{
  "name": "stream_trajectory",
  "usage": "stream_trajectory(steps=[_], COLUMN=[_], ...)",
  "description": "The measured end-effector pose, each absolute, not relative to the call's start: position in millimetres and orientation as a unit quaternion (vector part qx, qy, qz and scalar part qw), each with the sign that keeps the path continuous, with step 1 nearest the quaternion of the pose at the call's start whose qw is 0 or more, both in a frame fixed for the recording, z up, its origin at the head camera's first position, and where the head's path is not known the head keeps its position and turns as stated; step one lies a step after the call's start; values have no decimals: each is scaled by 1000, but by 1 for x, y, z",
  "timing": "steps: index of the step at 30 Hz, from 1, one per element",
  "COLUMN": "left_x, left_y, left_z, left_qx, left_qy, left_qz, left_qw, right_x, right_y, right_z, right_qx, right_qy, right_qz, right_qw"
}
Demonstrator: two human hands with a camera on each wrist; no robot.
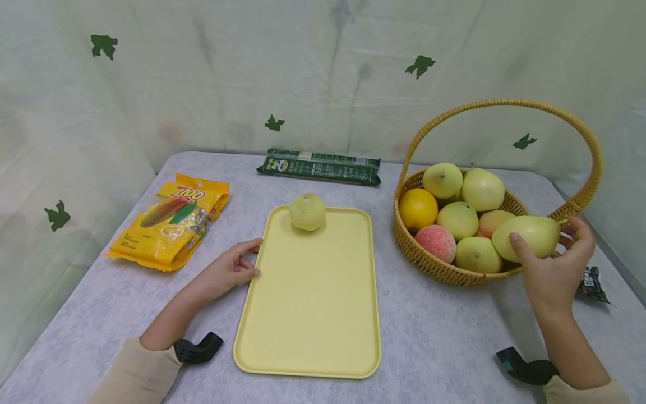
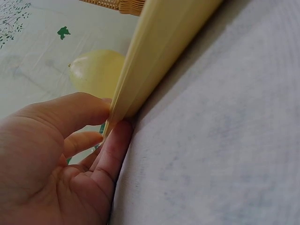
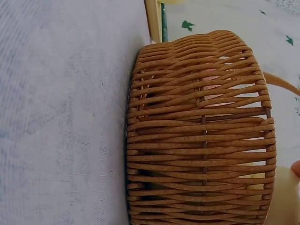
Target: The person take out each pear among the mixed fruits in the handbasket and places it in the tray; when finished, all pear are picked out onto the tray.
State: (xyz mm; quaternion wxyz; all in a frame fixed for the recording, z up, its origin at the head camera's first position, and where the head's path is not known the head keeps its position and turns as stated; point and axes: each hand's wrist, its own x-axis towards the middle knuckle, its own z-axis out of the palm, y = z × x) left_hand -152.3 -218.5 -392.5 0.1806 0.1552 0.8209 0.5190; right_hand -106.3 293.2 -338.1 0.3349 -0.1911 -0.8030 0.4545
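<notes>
My left hand (image 1: 228,270) pinches the left rim of a pale yellow tray (image 1: 310,303); in the left wrist view, the thumb is above the rim and the fingers are below. A round yellow-green fruit (image 1: 307,212) sits at the tray's far edge. On the right, my right hand (image 1: 557,269) holds a pale green pear (image 1: 527,237), its stem toward the fingers, over the near right rim of a wicker basket (image 1: 444,274). Most of that hand is outside the right wrist view, where the basket's woven side (image 3: 201,140) fills the middle.
Inside the basket lie an orange (image 1: 418,209), a pinkish-red peach (image 1: 436,243) and several green fruits. Its tall handle (image 1: 504,102) arches above. A yellow snack bag (image 1: 169,224) lies left, a dark green packet (image 1: 320,166) behind the tray, and a black wrapper (image 1: 593,285) beyond the right hand.
</notes>
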Motion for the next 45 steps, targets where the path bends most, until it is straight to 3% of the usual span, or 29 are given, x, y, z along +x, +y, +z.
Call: stream_trajectory(steps=[11,21,26,33,40,45], left_x=[-151,-151,-151,-151,-151,-152], left_y=[-219,-217,-217,-218,-218,-218], left_z=[-394,-393,-394,-392,-392,-392], left_qx=[157,153,153,152,159,160], left_qy=[813,813,814,817,820,820], left_qz=[529,530,528,525,520,521], left_qw=[185,184,185,185,179,177], right_x=[-100,-98,-97,-96,-109,-134], right_y=[285,279,276,238,179,137], right_z=[-336,-334,-335,-312,-290,-298], right_qx=[-96,-71,-65,51,190,221], right_qy=[-824,-830,-837,-822,-771,-755], right_qz=[421,461,444,473,548,587], right_qw=[366,306,312,313,263,192])
